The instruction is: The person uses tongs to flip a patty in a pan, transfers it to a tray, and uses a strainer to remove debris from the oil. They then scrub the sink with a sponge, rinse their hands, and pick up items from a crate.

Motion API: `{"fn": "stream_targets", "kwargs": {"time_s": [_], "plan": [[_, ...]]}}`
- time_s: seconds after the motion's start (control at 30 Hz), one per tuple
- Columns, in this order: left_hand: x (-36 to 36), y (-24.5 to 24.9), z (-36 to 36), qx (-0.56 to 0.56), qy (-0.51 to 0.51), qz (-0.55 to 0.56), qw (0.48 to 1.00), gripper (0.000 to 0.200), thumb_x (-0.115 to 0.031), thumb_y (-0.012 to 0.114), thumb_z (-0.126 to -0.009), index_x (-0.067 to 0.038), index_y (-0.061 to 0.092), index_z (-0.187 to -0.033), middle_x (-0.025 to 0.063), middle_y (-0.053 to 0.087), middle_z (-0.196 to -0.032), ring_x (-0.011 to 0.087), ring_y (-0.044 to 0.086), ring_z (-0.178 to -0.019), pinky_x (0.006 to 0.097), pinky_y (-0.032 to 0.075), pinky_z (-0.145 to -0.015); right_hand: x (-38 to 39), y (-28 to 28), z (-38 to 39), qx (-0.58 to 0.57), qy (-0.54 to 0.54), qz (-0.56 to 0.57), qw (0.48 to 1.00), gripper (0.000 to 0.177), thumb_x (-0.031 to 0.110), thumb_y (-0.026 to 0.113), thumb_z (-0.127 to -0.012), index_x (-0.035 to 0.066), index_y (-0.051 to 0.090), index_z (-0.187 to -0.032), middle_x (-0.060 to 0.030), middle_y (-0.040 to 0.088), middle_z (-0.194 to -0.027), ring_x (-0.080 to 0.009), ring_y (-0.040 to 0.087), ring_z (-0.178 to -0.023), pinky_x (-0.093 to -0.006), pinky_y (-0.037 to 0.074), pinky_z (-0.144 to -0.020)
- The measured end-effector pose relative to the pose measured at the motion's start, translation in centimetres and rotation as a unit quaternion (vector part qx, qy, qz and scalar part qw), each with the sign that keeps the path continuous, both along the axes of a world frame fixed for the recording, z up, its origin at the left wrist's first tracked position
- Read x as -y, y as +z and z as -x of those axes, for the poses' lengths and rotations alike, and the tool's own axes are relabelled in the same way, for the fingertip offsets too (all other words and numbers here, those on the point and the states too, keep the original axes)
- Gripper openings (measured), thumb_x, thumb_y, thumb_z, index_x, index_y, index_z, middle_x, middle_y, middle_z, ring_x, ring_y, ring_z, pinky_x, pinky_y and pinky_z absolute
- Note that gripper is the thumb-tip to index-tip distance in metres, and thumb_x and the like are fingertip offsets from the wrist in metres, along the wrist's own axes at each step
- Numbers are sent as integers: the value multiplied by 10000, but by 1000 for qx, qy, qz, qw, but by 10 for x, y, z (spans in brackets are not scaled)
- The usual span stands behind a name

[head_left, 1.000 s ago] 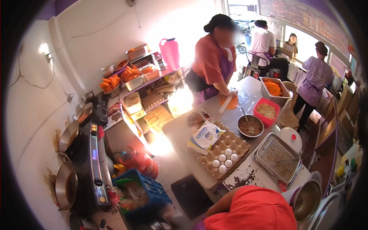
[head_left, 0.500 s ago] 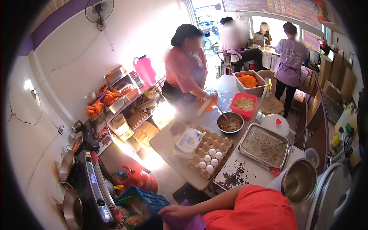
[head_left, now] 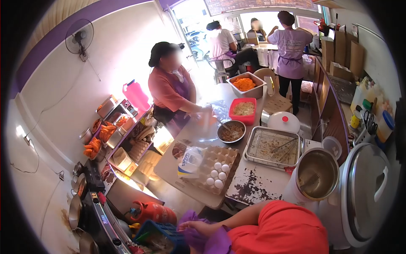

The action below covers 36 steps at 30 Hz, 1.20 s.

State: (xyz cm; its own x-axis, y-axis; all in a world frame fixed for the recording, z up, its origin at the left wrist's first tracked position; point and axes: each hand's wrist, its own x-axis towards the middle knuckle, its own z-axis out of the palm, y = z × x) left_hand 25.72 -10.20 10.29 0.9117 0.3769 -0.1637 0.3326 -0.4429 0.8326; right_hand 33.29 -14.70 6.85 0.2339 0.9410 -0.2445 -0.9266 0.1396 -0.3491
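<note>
At the bottom of the view, my right hand [head_left: 193,227] reaches leftward from a red sleeve, its fingers closed on a purple apron [head_left: 218,240]. The fabric is bunched around the fingers and spreads above and below them. My left hand is mostly hidden; only a small patch of skin shows under the cloth at the lower edge, and its fingers cannot be seen. Just left of the gathered cloth stands a blue plastic crate [head_left: 163,237] with bags inside. Beyond my forearm is the table [head_left: 182,148], bearing an egg tray [head_left: 215,158] with several white eggs.
A co-worker in a pink top [head_left: 169,93] handles something at the table's far side. Two others in purple-and-white stand or sit by the window. A steel bowl [head_left: 231,131], red tub [head_left: 242,111], metal tray [head_left: 275,146], tall pot [head_left: 317,173], gas cylinder [head_left: 154,213] and stove [head_left: 101,220] surround me.
My view has turned to the right, so the room's contents sit further left. The purple cloth is lifted and spread more around my right hand. The standing co-worker by the window has raised both arms.
</note>
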Motion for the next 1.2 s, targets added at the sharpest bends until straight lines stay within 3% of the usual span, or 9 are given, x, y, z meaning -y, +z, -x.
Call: {"fn": "stream_targets", "kwargs": {"time_s": [0.27, 0.37, 0.47, 0.5, 0.63, 0.73, 0.83, 0.93, 1.2], "plan": [[-1, -6, 0, 4, -37, -36, 999, 562, -280, 677, -742, -40, 488, -1213, 202, 581, -1099, 361, 548, -1025, 464, 391, -893, 19, -40, 6, 717, -99, -28, 690, 445, 217, 344, -978, 4, 328, -1369, -192, 405, -1366, -292, 367, -1297, -395, 292, -1068], [1, -10, -1, 15, -62, -60, 996, 569, -275, 684, -733, -41, 486, -1212, 204, 583, -1092, 363, 551, -1020, 465, 394, -888, 43, -28, 4, 871, -65, -26, 486, 506, 304, 339, -967, 63, 284, -1409, -157, 247, -1473, -298, 203, -1378, -460, 176, -1103], [8, -17, -2, 40, -96, -93, 990, 576, -269, 691, -725, -42, 484, -1212, 206, 584, -1086, 365, 554, -1014, 466, 398, -882, 60, -10, -8, 891, -110, 100, 429, 559, 448, 267, -969, 133, 261, -1432, -134, 213, -1494, -294, 170, -1390, -485, 82, -1113], [11, -19, -3, 52, -110, -108, 987, 578, -267, 693, -722, -42, 483, -1211, 206, 585, -1084, 366, 555, -1012, 466, 399, -880, 60, -4, -11, 879, -70, 210, 423, 562, 470, 276, -964, 170, 252, -1438, -147, 171, -1504, -305, 137, -1398, -433, 109, -1118], [34, -24, -17, 105, -159, -158, 969, 589, -260, 702, -710, -43, 480, -1210, 209, 587, -1075, 369, 558, -1005, 467, 404, -873, 21, -87, -25, 573, -144, 246, 768, 524, 451, 317, -967, 146, 318, -1393, -118, 371, -1380, -269, 359, -1265, -366, 276, -1039], [44, -26, -21, 120, -178, -175, 961, 596, -255, 709, -701, -44, 478, -1210, 210, 589, -1069, 371, 561, -999, 468, 408, -867, 58, 12, -11, 239, -55, 181, 953, 448, 413, 365, -968, 120, 424, -1302, -53, 523, -1169, -195, 491, -1067, -319, 378, -920], [33, -29, -22, 112, -192, -190, 956, 605, -249, 716, -693, -45, 476, -1209, 212, 590, -1063, 373, 564, -993, 469, 412, -861, 66, -1, -4, 229, -38, 118, 965, 337, 332, 441, -951, 59, 539, -1123, -60, 615, -963, -197, 570, -906, -300, 435, -810], [21, -37, -11, 88, -214, -206, 951, 613, -244, 723, -684, -46, 474, -1208, 214, 592, -1057, 375, 567, -988, 471, 415, -856, 90, -6, -8, 570, 14, 241, 785, 303, 295, 459, -934, 45, 550, -1080, -156, 625, -971, -296, 598, -904, -358, 455, -800], [50, -33, -17, 144, -201, -206, 947, 322, -234, 707, -664, -67, 564, -899, 149, 622, -781, 363, 599, -750, 445, 454, -678, 141, -3, -13, 683, 50, 319, 655, 330, 378, 403, -907, 158, 627, -1008, -170, 639, -984, -364, 596, -936, -452, 466, -816]]}}
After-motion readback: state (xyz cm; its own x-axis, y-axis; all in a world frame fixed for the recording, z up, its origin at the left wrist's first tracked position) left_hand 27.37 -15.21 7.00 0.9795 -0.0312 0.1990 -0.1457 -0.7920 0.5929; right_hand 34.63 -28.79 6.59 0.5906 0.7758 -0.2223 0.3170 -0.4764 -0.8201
